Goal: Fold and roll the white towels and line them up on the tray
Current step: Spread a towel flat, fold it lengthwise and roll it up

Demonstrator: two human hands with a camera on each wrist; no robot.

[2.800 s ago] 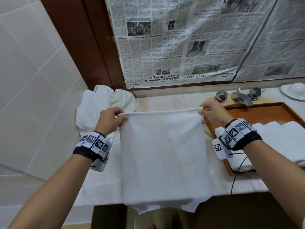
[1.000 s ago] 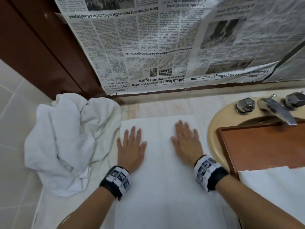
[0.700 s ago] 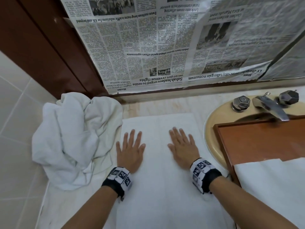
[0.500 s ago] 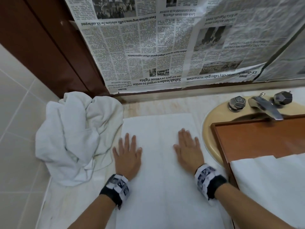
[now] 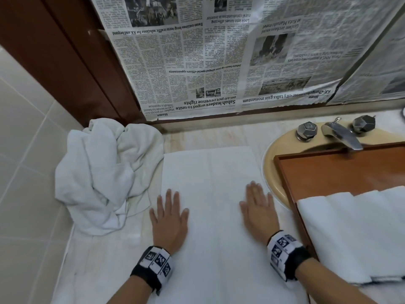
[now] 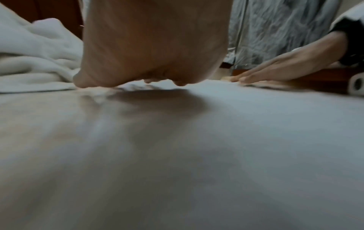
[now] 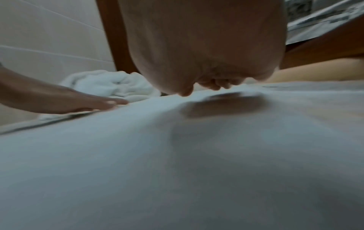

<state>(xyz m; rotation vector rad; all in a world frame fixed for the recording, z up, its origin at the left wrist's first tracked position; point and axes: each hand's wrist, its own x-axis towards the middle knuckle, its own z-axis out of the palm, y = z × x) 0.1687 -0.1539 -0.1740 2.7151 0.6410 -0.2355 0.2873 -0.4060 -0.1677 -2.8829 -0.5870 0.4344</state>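
- A white towel [image 5: 210, 194] lay spread flat on the pale marble counter [image 5: 105, 260], its far edge reaching toward the wall.
- The left hand [image 5: 169, 222] pressed palm-down on the towel's left part, fingers straight and slightly spread, gripping nothing.
- The right hand [image 5: 258, 212] lay flat on the towel's right part near the edge, fingers straight and together, also holding nothing.
- Both wrist views were blurred, though each appeared to show a palm hovering low over white cloth with fingertips touching it.
- A heap of crumpled white towels [image 5: 103, 172] sat to the left, touching the flat towel's far left corner.
- To the right, a brown wooden tray [image 5: 328, 172] rested over the beige sink [image 5: 271, 170], with rolled white towels [image 5: 355, 229] lined up on its near part.
- A metal faucet [image 5: 340, 134] stood at the far right; newspaper sheets [image 5: 219, 58] covered the far wall.
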